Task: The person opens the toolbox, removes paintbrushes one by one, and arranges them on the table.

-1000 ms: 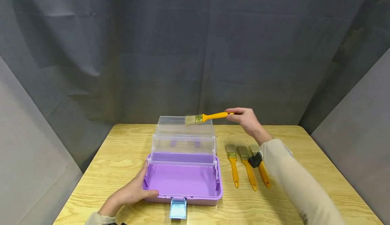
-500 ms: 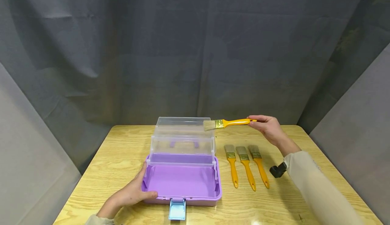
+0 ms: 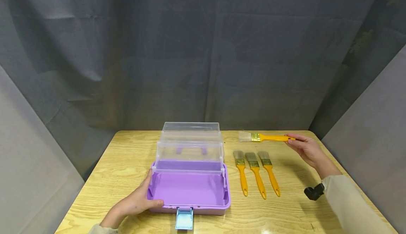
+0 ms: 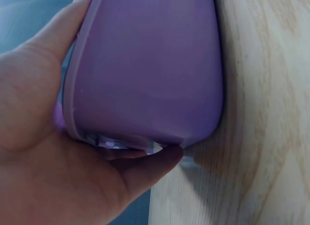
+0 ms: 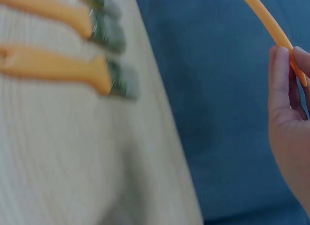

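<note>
Purple box (image 3: 190, 188) by my left hand (image 3: 136, 202) sits open with nothing inside; that hand grips its corner. My right hand (image 3: 306, 147) pinches a brush (image 3: 264, 137), now moved off the box, above three brushes (image 3: 255, 172) on the bench (image 3: 120, 163).

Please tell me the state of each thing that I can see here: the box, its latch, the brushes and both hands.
Purple box: open, base holds nothing visible.
Clear lid and tray: raised, standing behind the base.
Blue latch: undone, lying flat on the table.
Held brush: in the air, level, bristles pointing left.
Three brushes: lying side by side, untouched.
Left hand: holding the box's near left corner.
Right hand: pinching the handle end of the held brush.
</note>
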`<state>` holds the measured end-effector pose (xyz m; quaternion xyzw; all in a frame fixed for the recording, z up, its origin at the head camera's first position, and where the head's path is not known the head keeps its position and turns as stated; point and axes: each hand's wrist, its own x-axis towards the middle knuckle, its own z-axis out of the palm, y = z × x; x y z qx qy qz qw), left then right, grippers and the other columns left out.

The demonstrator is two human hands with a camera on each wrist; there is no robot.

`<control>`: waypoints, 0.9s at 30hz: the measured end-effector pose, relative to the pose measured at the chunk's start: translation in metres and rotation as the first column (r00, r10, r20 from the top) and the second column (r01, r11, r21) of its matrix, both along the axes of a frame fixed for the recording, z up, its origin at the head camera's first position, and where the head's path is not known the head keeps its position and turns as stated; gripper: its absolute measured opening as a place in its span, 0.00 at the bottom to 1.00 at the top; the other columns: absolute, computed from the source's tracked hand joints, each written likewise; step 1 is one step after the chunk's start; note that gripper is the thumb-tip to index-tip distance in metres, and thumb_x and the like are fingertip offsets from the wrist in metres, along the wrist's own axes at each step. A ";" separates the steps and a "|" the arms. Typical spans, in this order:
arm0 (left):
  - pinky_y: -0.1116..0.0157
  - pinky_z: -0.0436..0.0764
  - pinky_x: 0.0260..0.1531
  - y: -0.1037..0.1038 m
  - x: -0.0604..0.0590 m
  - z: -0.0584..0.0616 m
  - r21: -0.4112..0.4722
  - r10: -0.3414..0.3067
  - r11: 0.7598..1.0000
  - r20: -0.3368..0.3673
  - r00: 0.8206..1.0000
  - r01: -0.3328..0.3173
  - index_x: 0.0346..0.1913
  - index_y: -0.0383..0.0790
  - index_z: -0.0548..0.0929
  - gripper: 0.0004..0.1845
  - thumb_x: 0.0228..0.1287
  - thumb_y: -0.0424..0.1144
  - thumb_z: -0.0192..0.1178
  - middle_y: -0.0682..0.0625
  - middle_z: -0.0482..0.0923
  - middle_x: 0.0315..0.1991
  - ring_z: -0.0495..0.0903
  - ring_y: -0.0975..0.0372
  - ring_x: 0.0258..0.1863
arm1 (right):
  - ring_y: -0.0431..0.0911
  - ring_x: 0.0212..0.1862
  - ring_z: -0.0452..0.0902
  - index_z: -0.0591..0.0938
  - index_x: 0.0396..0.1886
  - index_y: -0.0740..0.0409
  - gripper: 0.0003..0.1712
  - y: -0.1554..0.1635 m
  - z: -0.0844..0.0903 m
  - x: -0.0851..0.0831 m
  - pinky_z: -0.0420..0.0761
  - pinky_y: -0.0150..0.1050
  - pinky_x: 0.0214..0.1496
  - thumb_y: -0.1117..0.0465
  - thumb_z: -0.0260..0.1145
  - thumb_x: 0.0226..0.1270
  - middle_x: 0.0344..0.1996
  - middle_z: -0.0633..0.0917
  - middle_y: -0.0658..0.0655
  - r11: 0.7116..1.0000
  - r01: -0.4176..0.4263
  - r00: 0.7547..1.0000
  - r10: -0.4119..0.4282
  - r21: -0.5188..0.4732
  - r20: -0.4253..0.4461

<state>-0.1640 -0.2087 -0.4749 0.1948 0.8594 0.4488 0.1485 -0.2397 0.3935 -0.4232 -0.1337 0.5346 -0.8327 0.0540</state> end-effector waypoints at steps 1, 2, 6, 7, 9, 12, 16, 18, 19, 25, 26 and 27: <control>0.41 0.40 0.64 0.000 0.000 0.000 -0.002 0.002 1.000 -0.002 1.000 -0.002 0.71 0.33 0.24 0.65 0.53 0.46 0.70 0.32 0.24 0.72 0.32 0.39 0.70 | 0.46 0.48 0.81 0.83 0.49 0.65 0.24 0.006 -0.004 0.002 0.76 0.36 0.52 0.82 0.44 0.69 0.45 0.83 0.56 1.000 -0.008 1.000 0.008 -0.027 0.008; 0.42 0.39 0.64 0.000 -0.001 -0.001 -0.003 0.004 1.000 -0.001 1.000 -0.004 0.71 0.34 0.24 0.65 0.53 0.46 0.70 0.32 0.24 0.72 0.32 0.40 0.70 | 0.47 0.49 0.81 0.83 0.49 0.65 0.24 0.012 -0.008 0.004 0.76 0.36 0.52 0.82 0.43 0.69 0.45 0.83 0.57 0.999 -0.011 1.000 0.012 -0.051 0.016; 0.43 0.40 0.64 0.001 -0.001 -0.001 0.002 0.004 1.000 -0.011 1.000 -0.004 0.72 0.34 0.25 0.66 0.52 0.46 0.71 0.33 0.25 0.72 0.32 0.40 0.70 | 0.49 0.49 0.81 0.84 0.48 0.66 0.26 0.034 -0.023 0.011 0.76 0.37 0.52 0.83 0.41 0.68 0.45 0.83 0.58 0.992 -0.010 0.998 0.017 -0.126 0.058; 0.43 0.40 0.64 0.001 0.000 0.000 0.005 0.002 1.000 -0.014 1.000 -0.002 0.72 0.34 0.25 0.66 0.52 0.46 0.71 0.32 0.25 0.72 0.32 0.40 0.70 | 0.49 0.49 0.81 0.84 0.48 0.67 0.26 0.039 -0.026 0.013 0.77 0.38 0.52 0.83 0.41 0.68 0.45 0.83 0.59 0.990 -0.007 0.997 0.017 -0.140 0.069; 0.43 0.41 0.64 0.001 0.000 0.001 0.011 -0.003 1.000 -0.022 1.000 0.003 0.72 0.33 0.25 0.66 0.51 0.45 0.71 0.32 0.26 0.72 0.33 0.40 0.70 | 0.49 0.49 0.81 0.84 0.47 0.66 0.25 0.048 -0.032 0.016 0.77 0.38 0.52 0.83 0.41 0.69 0.45 0.83 0.59 0.987 0.004 0.995 0.012 -0.158 0.100; 0.42 0.40 0.64 0.001 0.001 0.002 0.025 -0.009 1.000 -0.027 1.000 0.010 0.72 0.34 0.25 0.66 0.52 0.45 0.71 0.32 0.26 0.72 0.33 0.39 0.70 | 0.49 0.48 0.82 0.84 0.46 0.65 0.25 0.062 -0.039 0.022 0.77 0.37 0.51 0.82 0.42 0.70 0.44 0.83 0.58 0.986 0.031 0.989 -0.007 -0.161 0.146; 0.40 0.40 0.63 0.001 0.001 0.001 0.033 -0.015 0.999 -0.020 1.000 0.016 0.72 0.34 0.25 0.65 0.53 0.44 0.70 0.32 0.25 0.72 0.33 0.38 0.70 | 0.48 0.45 0.83 0.86 0.44 0.62 0.25 0.077 -0.048 0.030 0.78 0.36 0.49 0.80 0.43 0.70 0.42 0.85 0.57 0.989 0.080 0.980 -0.056 -0.126 0.189; 0.40 0.41 0.63 0.001 0.001 0.001 0.023 -0.013 1.000 -0.024 1.000 0.013 0.72 0.34 0.25 0.65 0.53 0.45 0.70 0.32 0.25 0.72 0.33 0.38 0.70 | 0.47 0.44 0.83 0.87 0.42 0.60 0.25 0.084 -0.052 0.032 0.79 0.35 0.48 0.80 0.44 0.70 0.40 0.85 0.57 0.989 0.105 0.976 -0.084 -0.100 0.199; 0.41 0.41 0.63 0.001 0.000 0.001 0.018 -0.011 1.000 -0.026 1.000 0.011 0.72 0.35 0.25 0.65 0.53 0.45 0.71 0.32 0.25 0.72 0.33 0.39 0.70 | 0.46 0.43 0.83 0.87 0.42 0.59 0.25 0.086 -0.054 0.034 0.79 0.35 0.47 0.80 0.44 0.70 0.40 0.85 0.57 0.989 0.119 0.974 -0.099 -0.085 0.203; 0.43 0.41 0.64 0.001 0.000 0.000 -0.007 -0.003 1.000 -0.033 0.999 0.002 0.72 0.36 0.23 0.66 0.52 0.47 0.71 0.34 0.25 0.73 0.34 0.40 0.70 | 0.43 0.40 0.84 0.89 0.37 0.54 0.21 0.096 -0.063 0.039 0.80 0.32 0.43 0.77 0.53 0.68 0.36 0.87 0.52 0.978 0.208 0.949 -0.206 0.019 0.238; 0.43 0.41 0.64 0.001 0.000 0.000 -0.004 -0.002 1.000 -0.032 0.999 0.002 0.72 0.36 0.24 0.66 0.52 0.46 0.71 0.33 0.25 0.72 0.33 0.40 0.70 | 0.43 0.39 0.84 0.89 0.37 0.53 0.21 0.097 -0.065 0.040 0.80 0.32 0.43 0.77 0.53 0.68 0.36 0.87 0.51 0.976 0.217 0.946 -0.217 0.029 0.241; 0.42 0.41 0.64 0.001 0.001 0.000 0.003 -0.003 1.000 -0.031 1.000 0.003 0.72 0.35 0.24 0.66 0.52 0.46 0.71 0.32 0.25 0.72 0.33 0.39 0.70 | 0.43 0.39 0.84 0.89 0.37 0.53 0.20 0.098 -0.065 0.040 0.80 0.32 0.43 0.76 0.54 0.68 0.35 0.87 0.51 0.974 0.225 0.942 -0.226 0.036 0.247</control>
